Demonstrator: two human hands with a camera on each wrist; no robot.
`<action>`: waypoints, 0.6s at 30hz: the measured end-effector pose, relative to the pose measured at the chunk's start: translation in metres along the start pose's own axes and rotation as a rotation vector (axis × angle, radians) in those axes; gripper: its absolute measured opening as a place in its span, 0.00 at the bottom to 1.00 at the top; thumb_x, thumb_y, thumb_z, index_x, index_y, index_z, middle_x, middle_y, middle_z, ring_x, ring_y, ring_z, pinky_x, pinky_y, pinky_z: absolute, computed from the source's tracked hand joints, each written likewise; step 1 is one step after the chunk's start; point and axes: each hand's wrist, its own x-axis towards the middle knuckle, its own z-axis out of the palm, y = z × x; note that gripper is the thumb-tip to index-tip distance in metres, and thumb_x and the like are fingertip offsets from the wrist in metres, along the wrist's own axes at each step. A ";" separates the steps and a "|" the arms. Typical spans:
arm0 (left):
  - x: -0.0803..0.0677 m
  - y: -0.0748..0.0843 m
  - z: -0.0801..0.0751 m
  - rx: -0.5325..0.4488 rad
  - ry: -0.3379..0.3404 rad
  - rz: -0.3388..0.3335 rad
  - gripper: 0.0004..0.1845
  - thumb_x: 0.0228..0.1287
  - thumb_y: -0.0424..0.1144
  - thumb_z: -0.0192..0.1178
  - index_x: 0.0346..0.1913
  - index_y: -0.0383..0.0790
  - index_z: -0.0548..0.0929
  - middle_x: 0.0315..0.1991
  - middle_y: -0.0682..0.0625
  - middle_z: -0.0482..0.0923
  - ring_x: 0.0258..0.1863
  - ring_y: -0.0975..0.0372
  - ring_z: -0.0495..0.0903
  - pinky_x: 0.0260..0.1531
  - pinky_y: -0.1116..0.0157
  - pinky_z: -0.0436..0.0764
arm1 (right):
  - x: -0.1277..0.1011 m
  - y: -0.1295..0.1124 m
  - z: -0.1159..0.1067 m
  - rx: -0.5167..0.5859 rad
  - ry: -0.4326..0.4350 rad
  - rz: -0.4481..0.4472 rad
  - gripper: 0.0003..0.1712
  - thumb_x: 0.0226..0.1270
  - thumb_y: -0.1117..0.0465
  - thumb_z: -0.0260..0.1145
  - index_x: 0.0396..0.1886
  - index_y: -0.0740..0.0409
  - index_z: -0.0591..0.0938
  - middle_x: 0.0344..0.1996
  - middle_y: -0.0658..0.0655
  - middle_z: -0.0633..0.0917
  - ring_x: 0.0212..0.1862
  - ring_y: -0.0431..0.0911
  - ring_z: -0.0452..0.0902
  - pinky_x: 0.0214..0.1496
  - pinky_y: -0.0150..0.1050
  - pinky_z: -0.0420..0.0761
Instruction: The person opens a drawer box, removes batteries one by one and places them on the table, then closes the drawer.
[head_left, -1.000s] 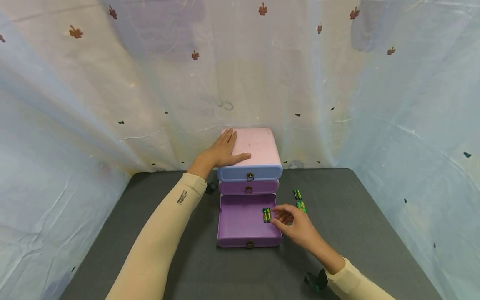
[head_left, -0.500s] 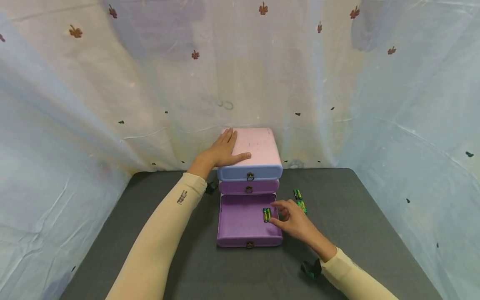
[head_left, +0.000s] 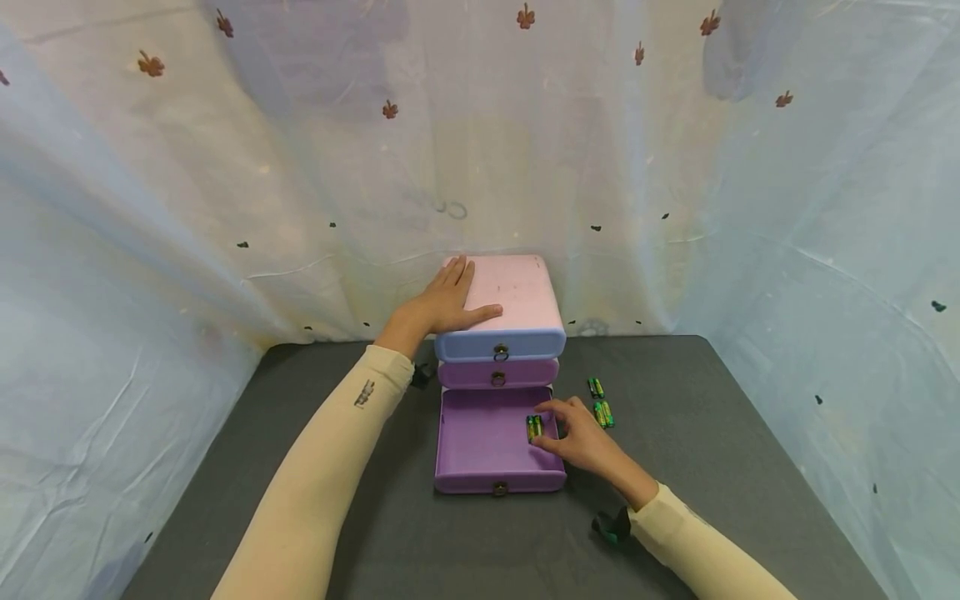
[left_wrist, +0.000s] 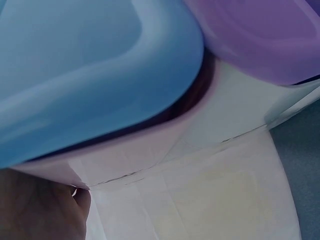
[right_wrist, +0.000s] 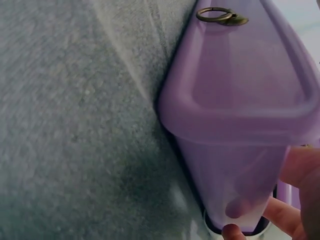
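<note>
A small chest of drawers (head_left: 517,292) with a pink top stands at the back of the table. My left hand (head_left: 442,304) lies flat on its top, fingers spread. The lowest purple drawer (head_left: 472,450) is pulled out, with a pair of green batteries (head_left: 534,427) side by side near its right wall. Over that wall reaches my right hand (head_left: 581,437), thumb and index finger spread around the two ends of the pair, the thumb tip right at the near end. In the right wrist view, fingers (right_wrist: 282,215) show beside the drawer's side wall (right_wrist: 225,170).
More green batteries (head_left: 603,414) lie on the dark table (head_left: 675,433) right of the chest. Above the open drawer, a purple drawer (head_left: 465,375) and a blue-fronted drawer (head_left: 457,346) are pushed in. A pale patterned curtain (head_left: 480,167) hangs behind and at both sides.
My right hand has shifted a little left, its thumb and index finger coming around the battery pair in the drawer. The left hand stays on the chest top.
</note>
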 end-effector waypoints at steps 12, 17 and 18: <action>0.001 -0.001 0.001 0.007 0.009 0.010 0.62 0.75 0.76 0.47 0.87 0.32 0.35 0.88 0.35 0.26 0.87 0.47 0.27 0.86 0.53 0.33 | 0.007 0.003 0.008 -0.022 -0.012 0.031 0.33 0.59 0.57 0.85 0.64 0.58 0.86 0.42 0.61 0.78 0.40 0.47 0.68 0.44 0.47 0.76; 0.001 0.000 0.001 0.013 0.008 0.005 0.62 0.75 0.76 0.47 0.87 0.32 0.35 0.87 0.35 0.26 0.87 0.47 0.27 0.86 0.53 0.34 | 0.009 0.004 0.011 -0.040 -0.016 0.053 0.32 0.58 0.56 0.86 0.63 0.55 0.87 0.42 0.59 0.78 0.39 0.46 0.68 0.42 0.45 0.76; 0.001 0.000 0.001 0.014 0.007 0.004 0.62 0.75 0.76 0.46 0.87 0.32 0.35 0.87 0.35 0.27 0.87 0.47 0.27 0.86 0.53 0.34 | 0.009 0.004 0.012 -0.045 -0.016 0.055 0.32 0.58 0.56 0.86 0.62 0.55 0.87 0.42 0.59 0.78 0.39 0.46 0.68 0.41 0.45 0.76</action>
